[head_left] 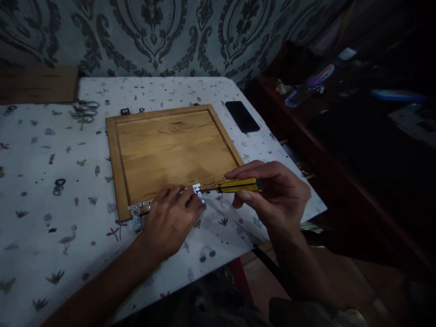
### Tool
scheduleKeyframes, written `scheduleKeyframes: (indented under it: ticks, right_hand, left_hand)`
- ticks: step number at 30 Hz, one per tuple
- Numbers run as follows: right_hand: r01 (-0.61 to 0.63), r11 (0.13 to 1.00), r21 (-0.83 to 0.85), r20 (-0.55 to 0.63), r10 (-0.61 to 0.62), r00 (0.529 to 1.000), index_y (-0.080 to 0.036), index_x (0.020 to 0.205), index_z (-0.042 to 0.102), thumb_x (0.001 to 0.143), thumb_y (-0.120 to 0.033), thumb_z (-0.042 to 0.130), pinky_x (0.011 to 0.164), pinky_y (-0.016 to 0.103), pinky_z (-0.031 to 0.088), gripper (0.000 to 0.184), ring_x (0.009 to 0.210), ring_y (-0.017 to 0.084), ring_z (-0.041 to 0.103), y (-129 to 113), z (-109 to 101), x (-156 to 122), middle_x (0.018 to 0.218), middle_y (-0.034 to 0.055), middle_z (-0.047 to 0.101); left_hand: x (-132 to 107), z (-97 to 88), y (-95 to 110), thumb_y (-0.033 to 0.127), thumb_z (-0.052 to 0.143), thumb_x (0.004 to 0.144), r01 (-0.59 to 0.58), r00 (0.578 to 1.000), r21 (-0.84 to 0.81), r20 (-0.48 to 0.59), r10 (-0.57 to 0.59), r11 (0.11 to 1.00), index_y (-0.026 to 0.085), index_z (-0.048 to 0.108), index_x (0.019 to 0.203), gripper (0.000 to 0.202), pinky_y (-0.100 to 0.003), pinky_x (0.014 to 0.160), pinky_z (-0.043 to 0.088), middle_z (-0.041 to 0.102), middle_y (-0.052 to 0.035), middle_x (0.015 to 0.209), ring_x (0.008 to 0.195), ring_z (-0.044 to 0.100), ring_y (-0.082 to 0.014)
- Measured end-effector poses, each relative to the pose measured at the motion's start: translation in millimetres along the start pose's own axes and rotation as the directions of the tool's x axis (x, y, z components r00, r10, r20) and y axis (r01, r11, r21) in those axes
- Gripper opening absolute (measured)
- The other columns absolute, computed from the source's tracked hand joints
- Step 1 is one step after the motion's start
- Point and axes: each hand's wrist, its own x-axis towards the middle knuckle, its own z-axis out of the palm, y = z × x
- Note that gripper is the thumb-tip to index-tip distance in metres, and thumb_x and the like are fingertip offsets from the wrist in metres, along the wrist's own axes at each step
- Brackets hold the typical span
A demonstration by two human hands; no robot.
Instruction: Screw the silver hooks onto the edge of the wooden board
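Note:
A framed wooden panel (177, 150) lies flat on the table. Metal hinge pieces (136, 218) sit along its near edge, left of my left hand. My left hand (173, 218) is closed over that near edge, fingers curled against another silvery hinge (198, 191), part of which they hide. In my right hand (275, 195) is a screwdriver (238, 185) with a yellow and black handle, held between thumb and fingers. The screwdriver points left, its thin shaft reaching to the hinge; whether the tip sits in a screw is too small to tell.
The printed white cloth (81, 181) covers the table. A black phone (242, 116) lies right of the panel. Metal parts (85, 111) and cardboard (37, 85) are at the back left; a small dark ring-shaped part (59, 186) lies at left. A plastic bottle (320, 79) rests on dark furniture at right.

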Motion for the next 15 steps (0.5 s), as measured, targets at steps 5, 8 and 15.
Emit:
scheduleKeyframes:
  ticks: [5,8,15]
  right_hand:
    - [-0.01,0.998,0.059,0.073,0.005,0.997,-0.024,0.103,0.072,0.083,-0.026,0.077,0.051,0.025,0.062,0.021,0.076,0.016,0.073,-2.4,-0.2,0.0,0.095,0.0045,0.076]
    - [0.009,0.998,0.067,0.124,-0.017,0.992,-0.026,0.115,0.072,0.087,-0.024,0.073,0.057,0.028,0.063,0.028,0.068,0.014,0.071,-3.5,-3.8,-0.4,0.1,0.0038,0.075]
    - [0.101,0.989,-0.111,0.08,-0.093,0.992,-0.025,0.095,0.078,0.078,-0.034,0.082,0.052,0.03,0.059,0.02,0.07,0.019,0.07,-1.4,-3.4,1.8,0.084,0.0053,0.077]
  left_hand:
    - [-0.1,0.5,-0.1,0.028,0.059,0.096,-0.01,1.0,-0.004,-0.006,0.01,1.0,0.019,0.068,0.096,0.012,-0.041,0.077,0.056,0.072,-0.0035,0.099,0.092,0.068,-0.0235]
    - [-0.7,0.8,-0.3,0.029,0.059,0.096,-0.011,1.0,-0.011,-0.014,0.011,1.0,0.018,0.067,0.096,0.013,-0.042,0.078,0.057,0.073,-0.0046,0.098,0.093,0.068,-0.0247]
    - [-0.2,0.2,-0.5,0.027,0.061,0.095,-0.005,1.0,-0.018,-0.003,0.005,1.0,0.018,0.069,0.095,0.012,-0.042,0.078,0.057,0.073,-0.0057,0.099,0.093,0.068,-0.0248]
